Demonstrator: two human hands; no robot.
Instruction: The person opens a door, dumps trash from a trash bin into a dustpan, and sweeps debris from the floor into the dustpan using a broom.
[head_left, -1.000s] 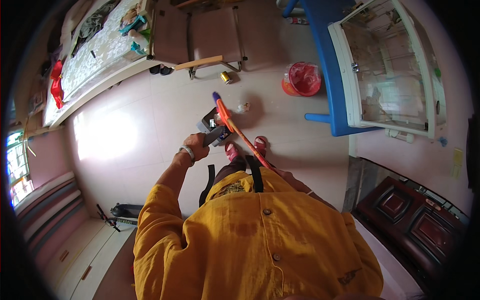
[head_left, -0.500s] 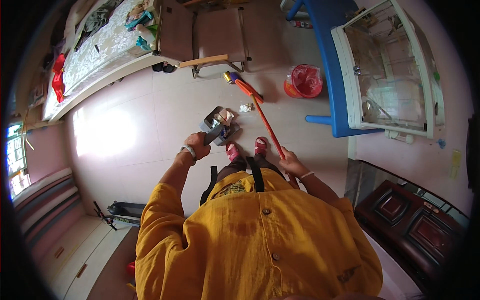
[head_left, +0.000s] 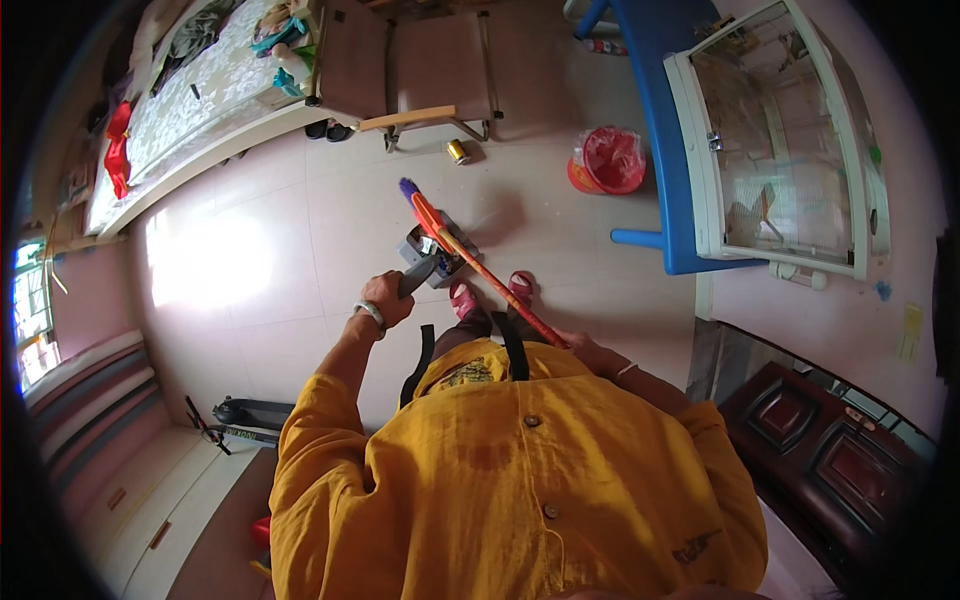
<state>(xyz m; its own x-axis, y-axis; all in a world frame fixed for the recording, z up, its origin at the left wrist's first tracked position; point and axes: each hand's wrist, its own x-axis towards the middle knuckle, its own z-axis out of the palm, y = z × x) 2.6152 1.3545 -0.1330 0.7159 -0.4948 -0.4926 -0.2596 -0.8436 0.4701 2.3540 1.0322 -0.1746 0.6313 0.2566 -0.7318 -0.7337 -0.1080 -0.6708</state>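
Observation:
My left hand [head_left: 388,297] is closed round the grey handle of a dustpan [head_left: 412,248], which stands on the floor ahead of my feet with crumpled litter in it. In my right hand [head_left: 588,352] is the red stick of a broom [head_left: 492,281]. Its orange head with purple bristles is over the dustpan and hides part of the litter; whether it touches the pan I cannot tell. A gold-coloured can [head_left: 457,151] lies on the floor beyond, apart from both tools.
A red lined bin [head_left: 608,163] stands ahead to the right, beside a blue table [head_left: 655,150] bearing a white glass-fronted cabinet [head_left: 770,140]. A folding chair [head_left: 430,70] is at the far side, next to the bed [head_left: 215,85]. Dark slippers [head_left: 328,130] lie below the bed.
The broom head has swung left from beside the can to over the dustpan. The crumpled scrap right of the pan is gone from the floor. The dustpan stays nearly in place.

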